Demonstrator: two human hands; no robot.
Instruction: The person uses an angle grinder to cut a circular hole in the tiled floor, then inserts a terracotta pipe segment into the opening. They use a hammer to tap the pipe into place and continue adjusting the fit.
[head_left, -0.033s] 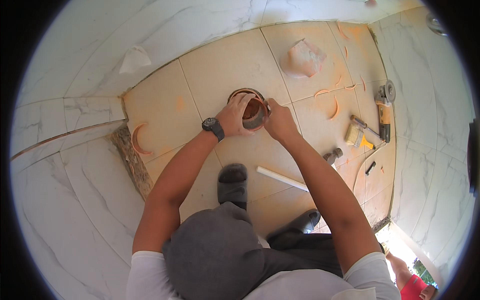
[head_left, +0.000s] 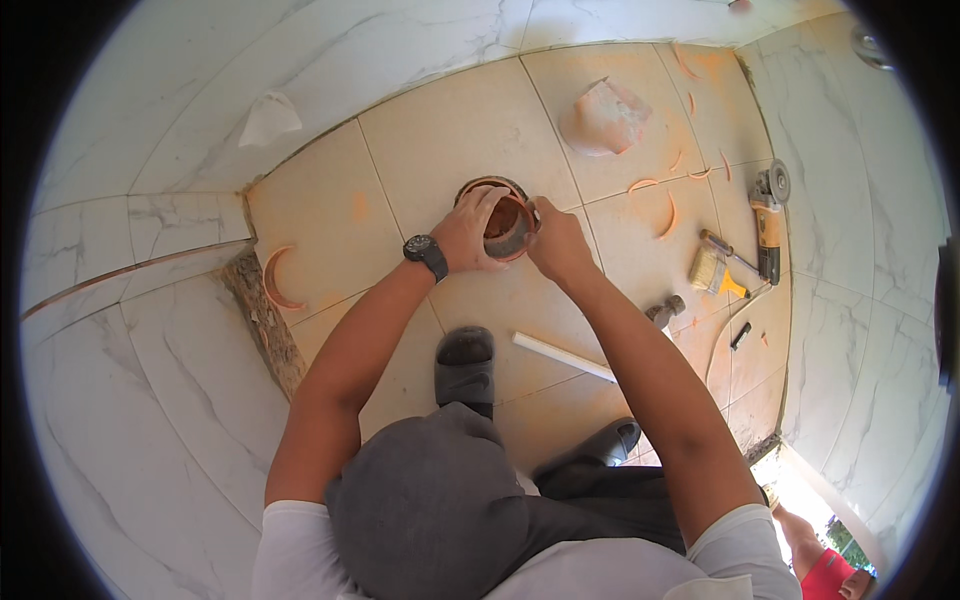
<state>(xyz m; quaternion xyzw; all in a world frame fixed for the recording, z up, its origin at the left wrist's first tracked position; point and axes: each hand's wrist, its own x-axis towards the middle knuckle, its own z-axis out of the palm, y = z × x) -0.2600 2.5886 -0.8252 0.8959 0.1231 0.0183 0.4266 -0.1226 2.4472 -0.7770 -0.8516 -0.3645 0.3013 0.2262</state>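
A short orange-brown pipe piece point(head_left: 513, 245) is tilted between my two hands, its round mouth facing up toward me. My left hand point(head_left: 470, 232) grips its left side, with the thumb along the near edge and the fingers over the far rim. My right hand point(head_left: 560, 240) pinches the right edge of the rim. Just beyond and partly under the piece is a round hole point(head_left: 520, 188) with a dark, rough edge in the beige floor tile. My fingers hide part of the hole, so whether the piece touches its edge I cannot tell.
Toward the right wall lie an angle grinder point(head_left: 768, 225), a screwdriver point(head_left: 728, 250), a paintbrush point(head_left: 710, 270), a hammer head point(head_left: 665, 312) and a black marker point(head_left: 741, 336). A white strip point(head_left: 560, 356) lies near my feet. Several curved offcuts point(head_left: 668, 215) and a dusty bag point(head_left: 605, 118) are beyond.
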